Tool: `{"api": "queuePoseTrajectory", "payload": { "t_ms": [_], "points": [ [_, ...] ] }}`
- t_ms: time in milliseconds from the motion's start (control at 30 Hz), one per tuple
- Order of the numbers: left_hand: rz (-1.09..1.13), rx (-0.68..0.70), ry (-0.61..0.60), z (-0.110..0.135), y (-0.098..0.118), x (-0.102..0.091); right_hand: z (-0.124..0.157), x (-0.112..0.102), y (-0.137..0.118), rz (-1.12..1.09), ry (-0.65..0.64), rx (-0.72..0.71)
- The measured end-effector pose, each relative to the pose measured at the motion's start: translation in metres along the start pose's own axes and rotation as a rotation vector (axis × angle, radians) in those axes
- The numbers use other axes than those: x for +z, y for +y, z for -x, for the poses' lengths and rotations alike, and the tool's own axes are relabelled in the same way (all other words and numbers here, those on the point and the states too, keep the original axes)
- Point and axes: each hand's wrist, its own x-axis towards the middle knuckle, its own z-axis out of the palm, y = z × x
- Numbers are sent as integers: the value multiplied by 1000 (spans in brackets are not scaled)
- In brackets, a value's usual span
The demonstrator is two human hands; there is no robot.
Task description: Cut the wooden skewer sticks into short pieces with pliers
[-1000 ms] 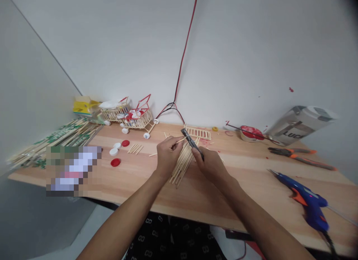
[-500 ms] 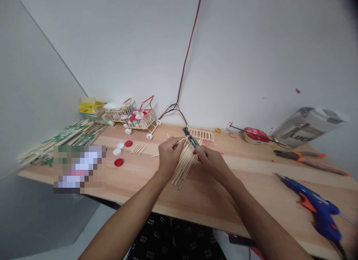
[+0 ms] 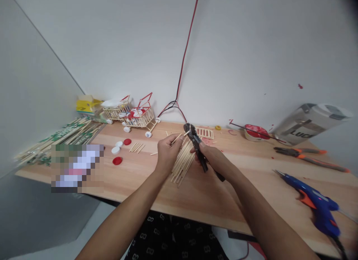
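Observation:
My left hand (image 3: 167,150) pinches a thin wooden stick (image 3: 187,133) between thumb and fingers, its far end reaching up to the pliers' jaws. My right hand (image 3: 212,154) is wrapped around black pliers (image 3: 192,135), handles pointing toward me and the jaws up by the stick. Whether the jaws touch the stick I cannot tell. Beneath both hands lies a loose bundle of long wooden sticks (image 3: 181,165). Just behind the pliers is a small ladder-like stick frame (image 3: 206,133). A few short cut sticks (image 3: 137,147) lie left of my left hand.
Two small stick-built carts (image 3: 140,120) stand back left, near red and white bottle caps (image 3: 117,161). Packaged sticks (image 3: 60,137) lie far left. At right are a red paint cup (image 3: 256,133), a tilted container (image 3: 304,126), orange-handled pliers (image 3: 310,159) and a blue glue gun (image 3: 313,200).
The pliers have turned in my right hand, so their black handles now show spread below it. My left hand stays nearly in place with the stick. The whole view shifts slightly.

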Motion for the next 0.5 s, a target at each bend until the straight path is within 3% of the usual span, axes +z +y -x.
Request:
{"api": "queuePoseTrajectory", "payload": {
  "t_ms": [500],
  "points": [
    [-85,53,-2,3,4,1,6,2,-7,171,76,-71]
  ]
}}
